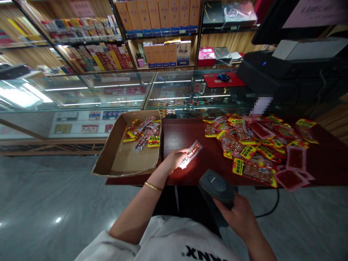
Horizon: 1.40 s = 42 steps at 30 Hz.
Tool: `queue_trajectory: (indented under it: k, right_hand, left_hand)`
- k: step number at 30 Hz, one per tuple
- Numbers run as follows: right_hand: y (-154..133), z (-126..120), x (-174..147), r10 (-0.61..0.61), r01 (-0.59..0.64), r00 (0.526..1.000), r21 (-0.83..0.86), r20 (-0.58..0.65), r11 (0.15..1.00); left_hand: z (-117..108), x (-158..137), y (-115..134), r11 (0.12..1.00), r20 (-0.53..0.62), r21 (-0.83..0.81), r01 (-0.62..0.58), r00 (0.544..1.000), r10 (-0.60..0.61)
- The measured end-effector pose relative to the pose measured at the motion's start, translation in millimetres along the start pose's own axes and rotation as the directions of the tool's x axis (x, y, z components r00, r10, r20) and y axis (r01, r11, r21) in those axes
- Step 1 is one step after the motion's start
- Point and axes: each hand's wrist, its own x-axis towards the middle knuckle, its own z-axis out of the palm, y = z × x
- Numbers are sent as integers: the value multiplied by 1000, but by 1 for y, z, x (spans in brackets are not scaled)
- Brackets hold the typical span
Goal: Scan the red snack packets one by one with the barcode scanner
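My left hand (175, 160) grips one end of a narrow snack packet (192, 152) with red and white print, over the dark red tabletop (176, 132). Bright light falls on the packet's near end. In my right hand (240, 214) is a black handheld barcode scanner (217, 185), its head pointed toward the packet, its cable trailing off to the right. Left of the packet stands a shallow cardboard box (130, 161) with several snack packets (145, 132) inside. A heap of yellow-and-red snack packets (244, 136) spreads over the right part of the table.
Flat clear packs with red contents (296, 159) lie at the heap's right edge. Behind the table runs a glass display counter (114, 87), bearing a mouse (223, 77) on a red mat. A black machine (288, 72) stands at right. Shelves with boxes (163, 16) fill the back.
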Motion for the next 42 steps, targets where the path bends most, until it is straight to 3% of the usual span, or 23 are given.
queue_trajectory:
  k: [6, 20, 31, 36, 39, 42]
  right_hand:
    - [-4, -2, 1, -2, 3, 1000, -17, 10, 1000]
    - [8, 1, 0, -42, 41, 999, -44, -23, 998]
    - [4, 0, 1, 27, -27, 1000, 3, -17, 1000]
    - [-2, -6, 7, 119, -118, 992, 53, -32, 992]
    - [-2, -10, 4, 213, -209, 975, 64, -67, 976]
    - [0, -13, -2, 257, -247, 962, 109, -94, 963]
  left_hand:
    - [4, -2, -1, 995, -1, -76, 60, 998, -60]
    - [8, -1, 13, 981, -107, -11, 195, 975, -195]
    - [16, -2, 26, 984, -53, -30, 174, 983, -176]
    - [53, 26, 46, 1000, 40, 13, 23, 999, -24]
    - [100, 60, 65, 1000, 168, 27, -6, 986, 2]
    - [163, 99, 82, 998, 272, 32, 45, 961, -52]
